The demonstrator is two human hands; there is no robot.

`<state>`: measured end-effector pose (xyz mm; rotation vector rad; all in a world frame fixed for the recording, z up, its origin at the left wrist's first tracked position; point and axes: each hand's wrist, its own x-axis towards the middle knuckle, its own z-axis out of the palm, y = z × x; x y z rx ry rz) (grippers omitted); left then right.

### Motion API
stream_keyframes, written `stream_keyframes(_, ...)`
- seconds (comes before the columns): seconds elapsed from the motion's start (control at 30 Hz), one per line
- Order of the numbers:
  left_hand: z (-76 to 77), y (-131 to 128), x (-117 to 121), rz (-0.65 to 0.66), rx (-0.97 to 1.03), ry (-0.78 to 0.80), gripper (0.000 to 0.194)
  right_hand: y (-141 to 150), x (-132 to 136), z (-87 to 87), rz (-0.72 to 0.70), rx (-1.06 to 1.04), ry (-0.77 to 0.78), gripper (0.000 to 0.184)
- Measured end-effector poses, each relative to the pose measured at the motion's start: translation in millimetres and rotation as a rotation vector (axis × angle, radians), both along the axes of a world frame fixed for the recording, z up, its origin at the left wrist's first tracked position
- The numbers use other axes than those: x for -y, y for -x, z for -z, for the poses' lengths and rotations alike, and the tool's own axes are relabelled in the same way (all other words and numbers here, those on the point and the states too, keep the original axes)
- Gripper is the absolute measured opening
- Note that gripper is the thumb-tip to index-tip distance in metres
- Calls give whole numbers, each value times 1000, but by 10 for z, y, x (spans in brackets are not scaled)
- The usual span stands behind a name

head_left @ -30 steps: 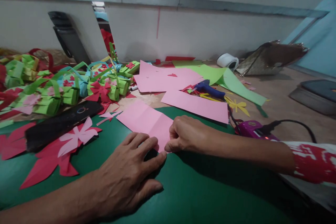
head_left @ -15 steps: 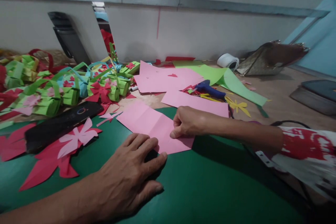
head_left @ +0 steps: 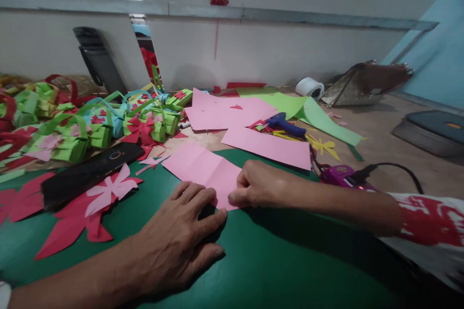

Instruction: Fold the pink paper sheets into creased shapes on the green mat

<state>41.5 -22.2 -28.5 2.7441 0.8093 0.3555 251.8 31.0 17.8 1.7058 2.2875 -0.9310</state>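
Observation:
A creased pink paper sheet (head_left: 201, 166) lies on a dark green sheet (head_left: 275, 260). My left hand (head_left: 177, 236) rests flat on the green sheet, fingers stretched out, fingertips touching the pink sheet's near edge. My right hand (head_left: 259, 186) is closed in a pinch on the pink sheet's near right corner, pressing it down. The right forearm reaches in from the right, with a red and white sleeve (head_left: 427, 224) at the edge.
Red and pink paper flowers (head_left: 108, 190) and a black phone (head_left: 90, 171) lie to the left. Green paper baskets (head_left: 72, 130) crowd the far left. More pink sheets (head_left: 232, 111), light green paper (head_left: 311, 111), a blue glue gun (head_left: 286, 124), a purple device (head_left: 342, 175) with a cable, and tape (head_left: 310, 88) lie beyond.
My right hand slid right and back along the pink sheet half a second ago, then returned left to the near corner. The left hand stayed flat in place.

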Motion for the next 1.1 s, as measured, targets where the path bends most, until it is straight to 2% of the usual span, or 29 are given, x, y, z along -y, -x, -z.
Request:
stream_keyframes(0.1,-4,1,10,-19,7,-27,25,88,85,-12,-24,39,1,31)
stream_keyframes(0.3,15,9,20,-23,-1,-31,29,118,56,-32,-47,74,45,34)
stream_keyframes(0.7,-4,10,20,-15,-6,-14,27,-150,21,11,29,72,176,30)
stream_keyframes(0.9,9,21,31,-14,-2,-33,26,-343,50,36,71,100,154,29)
stream_keyframes(1.1,-16,16,29,-9,-25,-22,27,-472,111,2,39,145,36,36)
